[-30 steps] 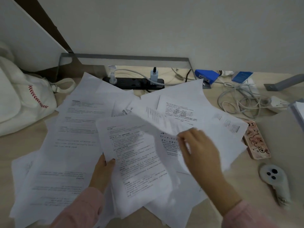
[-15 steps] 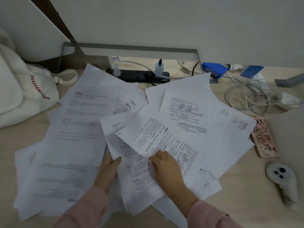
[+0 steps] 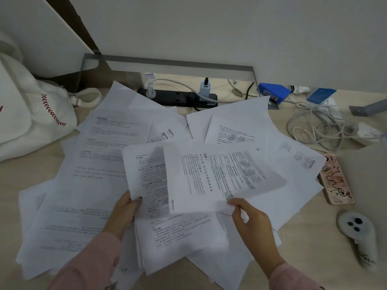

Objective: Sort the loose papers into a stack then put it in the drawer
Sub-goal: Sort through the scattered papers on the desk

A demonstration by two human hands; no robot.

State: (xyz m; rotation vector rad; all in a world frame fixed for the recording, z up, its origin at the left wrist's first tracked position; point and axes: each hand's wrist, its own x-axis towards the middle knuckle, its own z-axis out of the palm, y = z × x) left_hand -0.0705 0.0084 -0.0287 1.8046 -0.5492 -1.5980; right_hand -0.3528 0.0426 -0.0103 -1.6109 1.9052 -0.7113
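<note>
Two hands on paper, loose papers (image 3: pixel 100 155) spread across the tabletop (image 3: pixel 310 237).
Left hand (image 3: pixel 123 212) pinches a printed sheet (image 3: pixel 146 185); right hand (image 3: pixel 251 225) grips a blurred page (image 3: pixel 209 176) raised above it.

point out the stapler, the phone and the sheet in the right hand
blue stapler (image 3: pixel 273 92), head view, on its top face
phone (image 3: pixel 335 181), head view, middle of its pink case
lifted sheet (image 3: pixel 209 178), head view, on its printed middle
right hand (image 3: pixel 251 222), head view, back of the hand

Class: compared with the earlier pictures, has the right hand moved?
Yes. The right hand has swung back right, toward the phone, lifting a printed sheet by its near edge.
</note>
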